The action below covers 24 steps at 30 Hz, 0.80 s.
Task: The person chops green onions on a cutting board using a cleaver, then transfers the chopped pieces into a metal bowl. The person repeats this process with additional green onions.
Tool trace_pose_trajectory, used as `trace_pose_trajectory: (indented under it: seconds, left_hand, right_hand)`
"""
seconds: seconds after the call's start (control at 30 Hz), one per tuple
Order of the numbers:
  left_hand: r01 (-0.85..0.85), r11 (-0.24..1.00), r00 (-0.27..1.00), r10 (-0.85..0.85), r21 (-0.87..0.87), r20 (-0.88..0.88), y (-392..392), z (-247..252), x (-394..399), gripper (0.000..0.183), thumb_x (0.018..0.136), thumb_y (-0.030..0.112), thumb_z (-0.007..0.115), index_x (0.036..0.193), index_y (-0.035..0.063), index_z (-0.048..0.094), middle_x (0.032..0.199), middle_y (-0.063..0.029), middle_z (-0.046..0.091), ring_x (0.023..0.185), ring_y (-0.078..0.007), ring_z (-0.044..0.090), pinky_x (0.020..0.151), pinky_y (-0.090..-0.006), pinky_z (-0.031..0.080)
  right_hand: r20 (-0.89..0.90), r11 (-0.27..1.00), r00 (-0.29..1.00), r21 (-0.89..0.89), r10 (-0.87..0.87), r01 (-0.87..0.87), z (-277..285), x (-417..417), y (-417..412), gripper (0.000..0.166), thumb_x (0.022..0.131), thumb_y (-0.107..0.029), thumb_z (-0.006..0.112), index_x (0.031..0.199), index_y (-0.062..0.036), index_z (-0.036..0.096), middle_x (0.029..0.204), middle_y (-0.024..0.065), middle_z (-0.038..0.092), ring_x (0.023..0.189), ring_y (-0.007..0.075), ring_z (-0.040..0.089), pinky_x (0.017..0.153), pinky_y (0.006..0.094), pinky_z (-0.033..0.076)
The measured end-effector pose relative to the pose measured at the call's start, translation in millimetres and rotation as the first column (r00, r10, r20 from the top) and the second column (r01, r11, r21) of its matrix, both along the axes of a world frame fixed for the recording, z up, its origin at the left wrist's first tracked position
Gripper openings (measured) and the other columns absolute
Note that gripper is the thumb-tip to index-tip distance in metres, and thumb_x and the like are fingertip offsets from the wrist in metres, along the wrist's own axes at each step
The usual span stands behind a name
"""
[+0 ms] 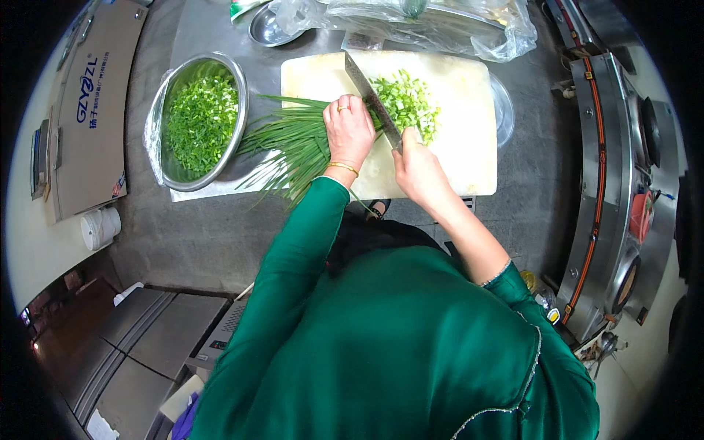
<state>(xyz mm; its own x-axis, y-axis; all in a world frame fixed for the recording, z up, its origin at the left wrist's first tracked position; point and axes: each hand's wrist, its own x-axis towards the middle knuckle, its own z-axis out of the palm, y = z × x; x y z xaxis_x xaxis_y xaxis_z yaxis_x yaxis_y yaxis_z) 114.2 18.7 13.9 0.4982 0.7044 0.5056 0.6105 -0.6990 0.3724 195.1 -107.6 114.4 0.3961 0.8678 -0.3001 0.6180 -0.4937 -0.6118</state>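
Note:
A thick bunch of long green chives (300, 140) lies across the left part of a white cutting board (462, 165), its leaf ends hanging over the board's edge. My left hand (350, 132) presses down on the bunch, fingers curled over it. In my right hand (421, 170) is the handle of a cleaver (374, 99), whose wide blade points away from me, just right of my left fingers. Chopped pale-green pieces (410, 104) are heaped on the board to the right of the blade. What the cutting edge touches is hidden.
Left of the board, a steel bowl (242, 104) holds chopped greens (201, 124) and has plastic wrap on its outer side. Behind the board are a small metal bowl (269, 27) and clear plastic bags (451, 33). A round clear lid or dish (503, 113) shows under the board's right edge.

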Motion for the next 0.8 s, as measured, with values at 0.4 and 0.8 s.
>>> trace_pose_trajectory:
  seconds: [0.4, 0.8]
  left_hand:
    - [-0.013, 0.999, 0.999, 0.015, -0.036, 0.037, 2.9, -1.9, 1.6, 0.007, 0.089, 0.009, 0.053, 0.093, 0.0035, 0.050, 0.096, -0.0157, 0.053, 0.092, -0.0345, 0.052, 0.083, -0.0456, 0.040]
    - [0.022, 0.979, 0.987, 0.011, -0.203, 0.160, -1.9, 5.9, -2.8, 0.013, 0.094, 0.010, 0.047, 0.102, 0.0004, 0.052, 0.095, -0.0221, 0.052, 0.089, -0.0398, 0.049, 0.083, -0.0475, 0.040]
  right_hand:
    - [-0.064, 0.989, 0.995, 0.121, -0.073, 0.080, 17.9, 7.3, -28.6, 0.022, 0.092, -0.009, 0.055, 0.101, 0.0004, 0.038, 0.076, 0.0295, 0.060, 0.078, 0.0502, 0.061, 0.067, 0.0539, 0.048]
    - [-0.005, 0.999, 1.000, 0.034, -0.018, 0.018, 15.8, -2.6, -38.7, 0.027, 0.093, -0.014, 0.055, 0.109, 0.0014, 0.040, 0.085, 0.0323, 0.061, 0.083, 0.0509, 0.061, 0.071, 0.0546, 0.049]
